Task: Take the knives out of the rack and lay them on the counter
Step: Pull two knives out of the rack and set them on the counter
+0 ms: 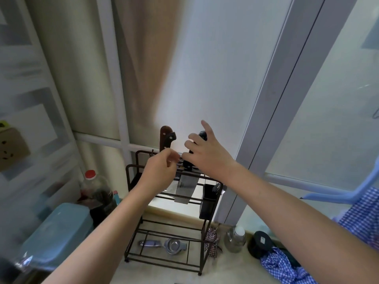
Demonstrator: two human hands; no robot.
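A dark wire rack (131,175) stands on the beige counter (164,272) against a frosted window. A brown-handled knife (164,134) and a black-handled knife (171,138) stand upright in its back slots. A cleaver hangs in the front slot, its wide steel blade (185,190) inside the frame. My right hand (207,155) is wrapped round the cleaver's black handle (187,166), index finger pointing up. My left hand (160,170) is curled, its fingertips pinched on a thin top rail of the rack just left of the cleaver.
A black utensil caddy (209,201) hangs on the rack's right side and a metal strainer (174,245) lies on its bottom shelf. A red-capped bottle (90,175) and a blue-lidded box (55,230) stand at the left. A glass jar (234,238), a black pot (259,242) and blue checked cloth (283,267) lie at the right.
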